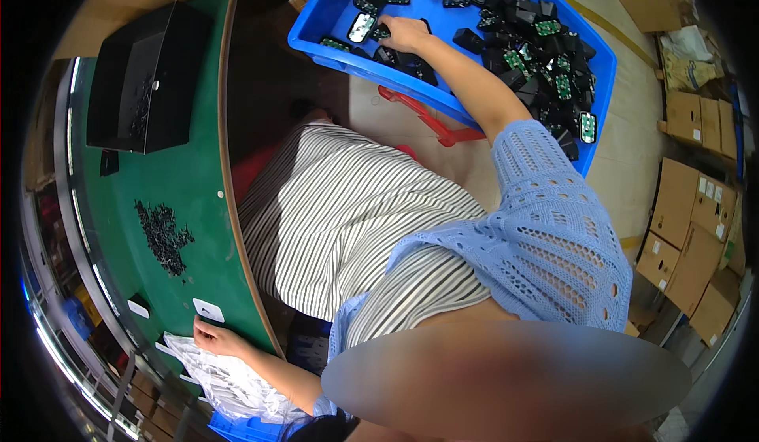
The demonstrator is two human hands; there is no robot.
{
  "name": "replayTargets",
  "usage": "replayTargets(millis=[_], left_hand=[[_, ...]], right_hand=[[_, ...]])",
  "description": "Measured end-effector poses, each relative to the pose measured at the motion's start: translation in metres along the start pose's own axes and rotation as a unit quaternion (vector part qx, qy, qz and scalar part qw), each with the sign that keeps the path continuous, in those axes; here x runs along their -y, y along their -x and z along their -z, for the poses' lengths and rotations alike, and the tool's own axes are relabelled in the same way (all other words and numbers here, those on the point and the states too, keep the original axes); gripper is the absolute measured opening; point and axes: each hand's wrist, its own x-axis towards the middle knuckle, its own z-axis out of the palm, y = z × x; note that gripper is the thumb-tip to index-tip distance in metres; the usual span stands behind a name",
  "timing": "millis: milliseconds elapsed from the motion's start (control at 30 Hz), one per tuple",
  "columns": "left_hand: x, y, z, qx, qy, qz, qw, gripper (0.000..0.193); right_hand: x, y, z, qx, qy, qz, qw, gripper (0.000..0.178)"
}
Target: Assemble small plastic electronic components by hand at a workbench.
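On the green worktop, my left hand has its fingers closed at the edge of a small white rounded plate. A second white-faced black piece lies farther left. My right hand reaches into a large blue bin, its fingers closed around a black casing with a green circuit board; the hand partly hides it. Close to these fingers is a white-faced casing. Many black casings, some with green circuit boards showing, fill the bin's right side.
A pile of tiny black parts lies on the green worktop, with a black open box beyond it. White pieces in clear plastic sit beside my left forearm. A red stool frame stands under the bin; cartons line the right.
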Motion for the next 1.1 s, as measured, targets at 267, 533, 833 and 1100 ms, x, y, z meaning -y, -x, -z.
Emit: replayTargets(millis=[267,533,833,1100], left_hand=[[0.006,0.0,-0.002,-0.02,-0.008,0.044,0.999,0.029],[-0.061,-0.011,0.013,0.132,-0.053,0.149,0.979,0.053],[-0.076,0.003,-0.008,0.031,-0.088,-0.041,0.995,0.06],[-0.079,0.026,0.01,0.096,0.19,-0.082,0.974,0.065]], right_hand=[[0.044,0.066,0.065,-0.235,-0.072,0.03,0.969,0.044],[0.223,0.122,0.106,0.053,-0.56,0.328,0.759,0.038],[0.32,0.132,0.053,0.04,-0.254,0.618,0.743,0.037],[0.33,0.148,0.066,-0.059,-0.184,0.504,0.842,0.027]])
